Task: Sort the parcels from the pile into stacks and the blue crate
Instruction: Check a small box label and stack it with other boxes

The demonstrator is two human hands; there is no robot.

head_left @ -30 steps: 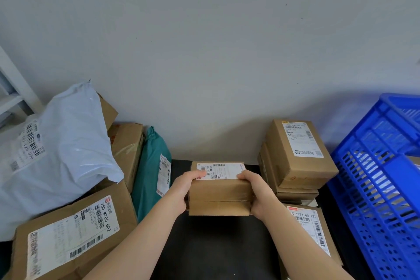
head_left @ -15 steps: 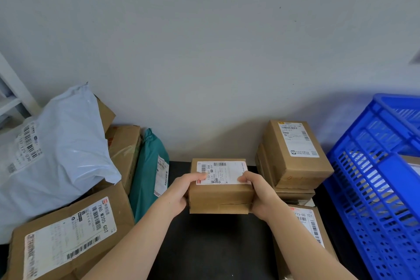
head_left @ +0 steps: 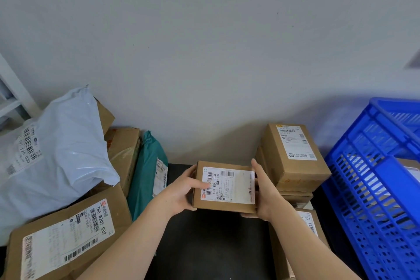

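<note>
Both hands hold a small brown cardboard parcel (head_left: 225, 186) with a white label over the black table (head_left: 211, 245). My left hand (head_left: 181, 191) grips its left side, thumb on the label. My right hand (head_left: 261, 191) clasps its right side. The parcel is tilted so its labelled top faces me. To its right is a stack of brown boxes (head_left: 293, 159) against the wall. The blue crate (head_left: 377, 184) stands at the far right. The pile on the left has a white poly bag (head_left: 56, 161), a large labelled carton (head_left: 66, 238) and a teal bag (head_left: 147, 173).
A grey wall closes the back of the table. Another labelled box (head_left: 306, 223) lies under my right forearm, in front of the stack. A brown box (head_left: 123, 150) leans behind the white bag. A white shelf frame (head_left: 11, 98) is at the far left.
The parcel has been lifted and tipped toward me, so its label now faces the camera. Both hands kept their grip on its sides.
</note>
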